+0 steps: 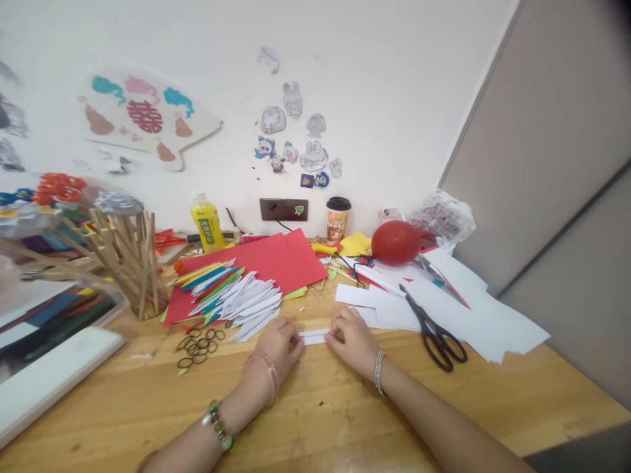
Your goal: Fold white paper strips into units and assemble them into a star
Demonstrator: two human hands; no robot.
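A narrow folded strip of white paper point(314, 337) lies on the wooden table between my hands. My left hand point(280, 343) pinches its left end, with the fingers closed. The right end is held by my right hand point(351, 338), its fingers curled and pressed together on the paper. Just beyond my left hand is a pile of folded white paper pieces point(251, 302), with yellow, blue and green ones beside it. Black rubber bands point(197, 348) lie to the left of my left hand. Black-handled scissors point(436, 335) rest on white sheets to the right.
Red paper point(266, 256), a yellow-labelled bottle point(208, 225), a lidded cup point(338, 220) and a red balloon point(396, 242) stand or lie towards the wall. At left are wooden sticks point(133, 269) and a long white case point(59, 374). White sheets point(473, 315) cover the right side.
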